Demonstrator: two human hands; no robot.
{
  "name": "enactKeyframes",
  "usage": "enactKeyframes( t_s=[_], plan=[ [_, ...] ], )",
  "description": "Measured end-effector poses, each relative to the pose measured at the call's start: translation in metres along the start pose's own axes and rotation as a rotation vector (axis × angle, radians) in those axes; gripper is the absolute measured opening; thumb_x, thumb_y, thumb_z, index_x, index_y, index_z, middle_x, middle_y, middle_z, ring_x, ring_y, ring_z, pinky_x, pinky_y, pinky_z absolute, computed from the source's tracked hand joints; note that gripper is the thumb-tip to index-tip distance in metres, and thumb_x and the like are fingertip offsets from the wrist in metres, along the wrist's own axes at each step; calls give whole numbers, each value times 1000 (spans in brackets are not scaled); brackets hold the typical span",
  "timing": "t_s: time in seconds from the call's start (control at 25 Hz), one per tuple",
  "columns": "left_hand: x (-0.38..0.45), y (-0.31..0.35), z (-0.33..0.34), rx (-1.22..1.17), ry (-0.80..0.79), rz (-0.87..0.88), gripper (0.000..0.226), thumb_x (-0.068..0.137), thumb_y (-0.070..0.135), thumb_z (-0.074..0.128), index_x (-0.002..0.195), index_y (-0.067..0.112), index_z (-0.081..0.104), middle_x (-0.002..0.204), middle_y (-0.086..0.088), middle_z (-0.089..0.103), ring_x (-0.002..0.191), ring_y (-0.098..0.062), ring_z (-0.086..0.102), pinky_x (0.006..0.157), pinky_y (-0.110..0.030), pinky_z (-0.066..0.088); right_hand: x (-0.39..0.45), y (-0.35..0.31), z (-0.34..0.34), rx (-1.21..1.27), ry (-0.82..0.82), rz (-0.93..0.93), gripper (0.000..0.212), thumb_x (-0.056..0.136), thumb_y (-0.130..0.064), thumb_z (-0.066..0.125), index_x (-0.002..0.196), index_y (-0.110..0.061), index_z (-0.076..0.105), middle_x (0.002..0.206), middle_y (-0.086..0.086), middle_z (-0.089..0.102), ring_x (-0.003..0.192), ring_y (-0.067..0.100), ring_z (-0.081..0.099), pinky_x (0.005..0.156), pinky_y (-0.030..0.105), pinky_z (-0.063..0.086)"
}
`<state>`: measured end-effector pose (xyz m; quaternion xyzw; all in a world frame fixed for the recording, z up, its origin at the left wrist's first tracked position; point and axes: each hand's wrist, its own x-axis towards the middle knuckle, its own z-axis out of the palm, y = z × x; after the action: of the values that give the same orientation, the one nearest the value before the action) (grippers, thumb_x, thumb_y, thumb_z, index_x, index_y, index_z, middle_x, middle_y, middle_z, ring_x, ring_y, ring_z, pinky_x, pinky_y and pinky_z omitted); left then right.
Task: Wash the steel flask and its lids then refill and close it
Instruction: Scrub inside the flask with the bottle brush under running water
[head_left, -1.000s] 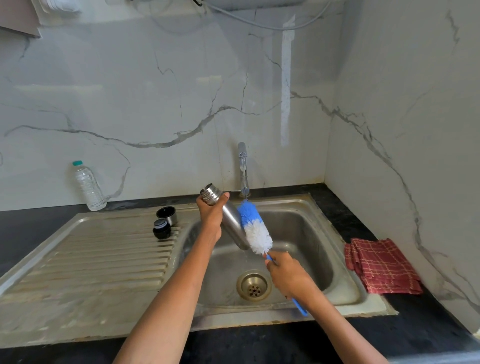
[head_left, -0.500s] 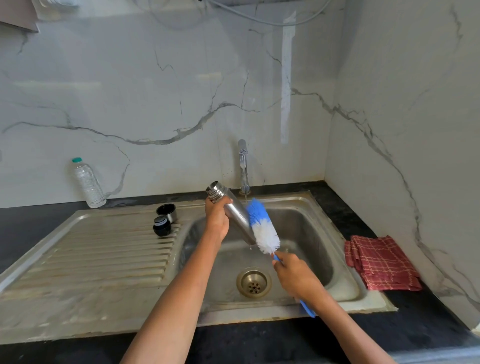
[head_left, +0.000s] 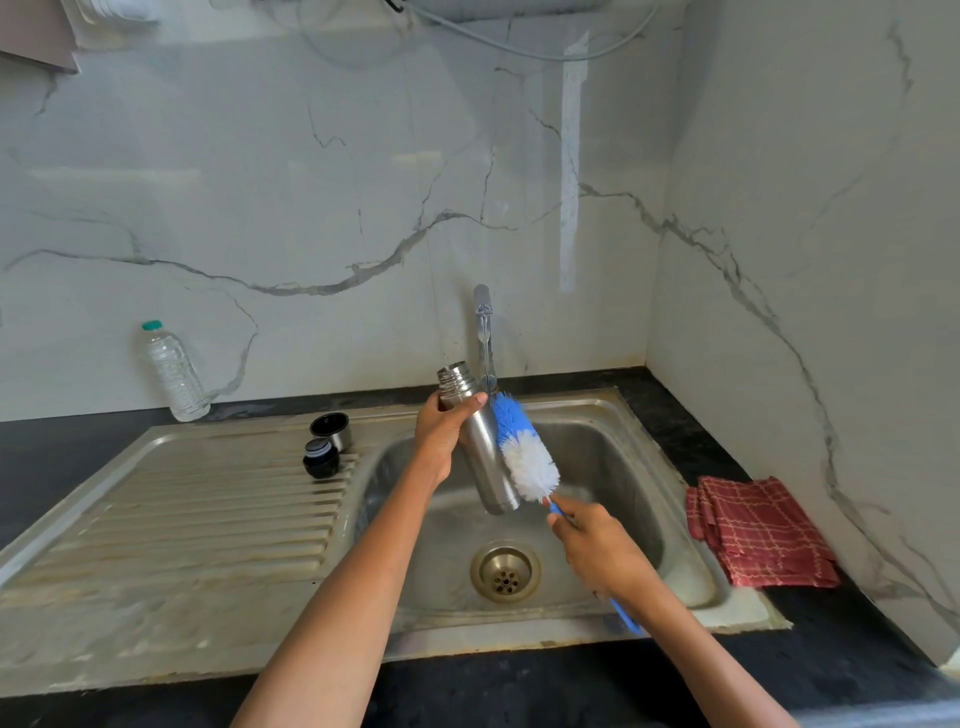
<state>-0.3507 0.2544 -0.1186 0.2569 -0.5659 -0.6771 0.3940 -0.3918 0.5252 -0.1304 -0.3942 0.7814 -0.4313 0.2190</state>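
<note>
A: So, where is the steel flask (head_left: 480, 447) at this moment?

B: Over the sink (head_left: 613, 447) basin, tilted, its open threaded mouth up and to the left, its base down toward the drain (head_left: 505, 571). The left hand (head_left: 444, 431) grips it around the upper body, thumb across the front.

A: And the right hand (head_left: 597, 545)?

B: Curled round the blue handle of a bottle brush (head_left: 524, 452); the blue and white bristles lie against the flask's right side, just under the tap (head_left: 483, 332).

A: The lids?

B: Two of them sit on the ribbed draining board: a steel cup lid (head_left: 331, 430), and a black stopper (head_left: 321, 458) just in front of it.

A: Anything else on the desk (head_left: 78, 431)?

B: A clear plastic bottle (head_left: 174, 371) by the wall on the left, a folded red checked cloth (head_left: 758, 530) right of the sink.
</note>
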Motion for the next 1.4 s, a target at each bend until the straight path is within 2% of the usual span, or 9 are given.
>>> enactKeyframes(
  t_s=[0.08,0.2,0.4,0.6,0.8,0.92,1.12,1.28,1.4],
  plan=[
    [-1,-1,3,-6,7,4,48,77,24,90,116,6,68,103,-8,77,94,-22,71,85,-38,59,2,-14,3,74,14,-74,21,106,-32,47,114,-38,66,53,-21,54,53,-1,47,57,22,38],
    [1,3,3,-119,36,-18,74,68,37,95,124,2,61,109,-9,76,98,-23,72,88,-39,59,5,-20,7,83,23,-110,30,106,-32,47,130,-44,61,55,-28,53,57,-5,45,60,15,33],
    [6,6,7,-213,85,-16,41,84,7,83,112,11,54,95,-4,67,92,-21,64,88,-37,54,-1,2,0,-37,-47,120,22,105,-27,44,87,-21,58,58,-8,48,45,5,41,50,28,36],
    [8,-2,15,-340,52,-44,65,68,0,82,126,4,52,102,-13,68,94,-26,66,86,-39,55,14,-30,-3,111,-22,-13,20,107,-28,45,105,-26,64,56,-9,48,42,3,40,40,24,36],
    [16,-11,17,-338,61,-50,34,85,-14,61,111,9,57,88,-7,66,81,-20,64,74,-32,53,16,-8,-2,-66,-22,67,20,104,-27,44,95,-22,61,66,-5,55,56,11,50,52,29,42],
    [18,-16,17,-345,86,-58,34,84,-10,70,108,12,60,89,-6,66,82,-20,64,79,-35,53,9,9,-4,-105,-47,178,24,104,-28,44,85,-22,56,67,-4,55,54,10,48,53,29,41],
    [20,-17,20,-365,143,-18,35,77,-1,83,106,8,66,97,-10,73,94,-28,68,86,-41,56,17,-26,6,62,-7,-39,20,105,-30,45,90,-30,58,58,-9,52,48,3,45,49,26,36],
    [27,-14,16,-422,310,-58,71,61,17,94,120,6,55,113,-15,72,106,-33,70,92,-45,58,15,-8,10,-96,-2,22,18,104,-33,43,104,-31,61,77,-7,58,71,13,52,59,27,40],
    [29,-15,13,-439,418,-57,63,73,11,91,116,18,46,112,-7,68,106,-24,67,103,-43,53,8,8,1,-115,18,142,23,103,-29,43,84,-23,55,74,0,58,63,16,53,60,32,44]
  ],
)
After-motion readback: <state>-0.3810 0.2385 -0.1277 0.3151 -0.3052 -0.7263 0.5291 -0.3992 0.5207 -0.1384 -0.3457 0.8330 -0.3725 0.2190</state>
